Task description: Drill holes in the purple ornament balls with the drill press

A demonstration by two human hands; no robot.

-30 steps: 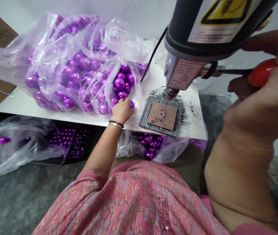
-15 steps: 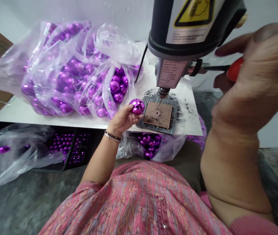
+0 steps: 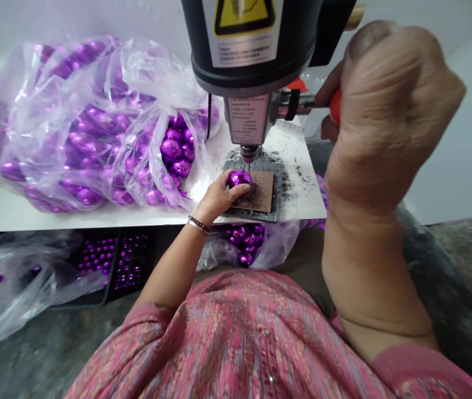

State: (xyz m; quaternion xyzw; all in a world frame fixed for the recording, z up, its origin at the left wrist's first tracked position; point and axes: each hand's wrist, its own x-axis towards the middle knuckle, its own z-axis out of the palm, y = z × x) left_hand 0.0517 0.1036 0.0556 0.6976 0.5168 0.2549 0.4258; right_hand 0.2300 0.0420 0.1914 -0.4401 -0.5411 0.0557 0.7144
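My left hand point(image 3: 222, 195) grips a shiny purple faceted bauble point(image 3: 240, 178) between thumb and fingers. It holds the bauble over the brown square board point(image 3: 261, 191), just beside the thin bit under the chuck point(image 3: 249, 153) of a drill press point(image 3: 256, 61). Up at the right, my right hand point(image 3: 385, 111) is closed around the red knob point(image 3: 335, 105) of the drill press's feed lever. Most of that knob is hidden by the fingers. Beneath the board lies a grey ribbed base plate point(image 3: 276, 206), strewn with dark shavings.
A large clear plastic bag point(image 3: 73, 127) full of purple baubles covers the left of the white table point(image 3: 73, 218). Another open bag of baubles point(image 3: 245, 244) hangs at my lap. Below left stand dark trays point(image 3: 113, 260) of baubles and a loose plastic bag point(image 3: 15, 288).
My left hand has brought the bauble from left of the board to beside the bit. My right hand has closed more fully on the red knob. The whole view has shifted.
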